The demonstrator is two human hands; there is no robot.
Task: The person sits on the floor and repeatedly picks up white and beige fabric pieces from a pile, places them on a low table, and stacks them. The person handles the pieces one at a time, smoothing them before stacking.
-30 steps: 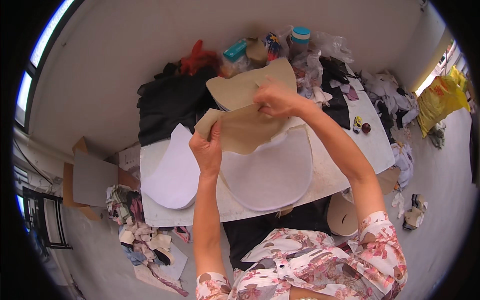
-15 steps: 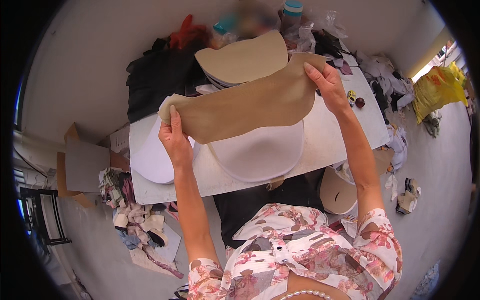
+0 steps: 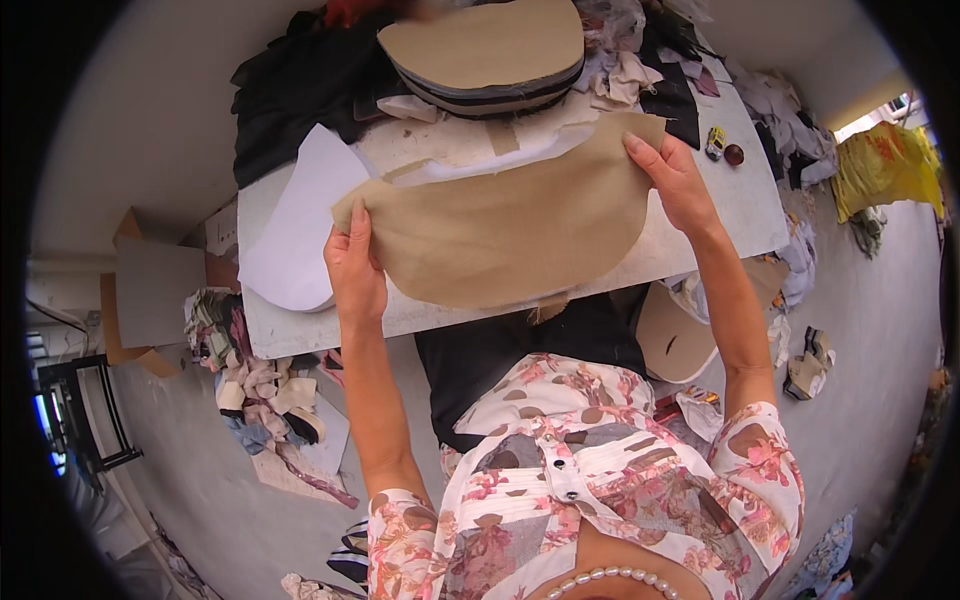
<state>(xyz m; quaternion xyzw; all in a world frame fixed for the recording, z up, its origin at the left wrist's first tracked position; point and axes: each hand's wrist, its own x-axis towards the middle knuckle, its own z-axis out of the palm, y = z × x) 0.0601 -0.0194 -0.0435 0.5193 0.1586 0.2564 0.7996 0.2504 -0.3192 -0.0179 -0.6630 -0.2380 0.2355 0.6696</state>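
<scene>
Between my two hands a piece of tan fabric [image 3: 500,225], curved along its lower edge, is stretched out over the near part of the table. My left hand [image 3: 355,265] pinches its left corner, thumb on top. At the opposite corner my right hand [image 3: 672,178] grips it the same way. Beneath the fabric lies a white curved panel [image 3: 545,148], mostly covered, with only its far edge showing. Another white curved panel [image 3: 300,235] rests on the table left of my left hand. Farther back sits a stack of tan half-round pieces [image 3: 485,45] with dark layers below.
The white table [image 3: 715,235] carries black cloth [image 3: 300,105] at back left. A toy car [image 3: 715,143] and a dark red ball [image 3: 734,155] are at its right. Scraps [image 3: 275,400] and a cardboard box [image 3: 155,300] lie left; a yellow bag [image 3: 885,170] stands right.
Both hands have lowered the tan fabric toward me, and it now covers most of the white panel. My view has tilted, showing more of the stack's dark layers.
</scene>
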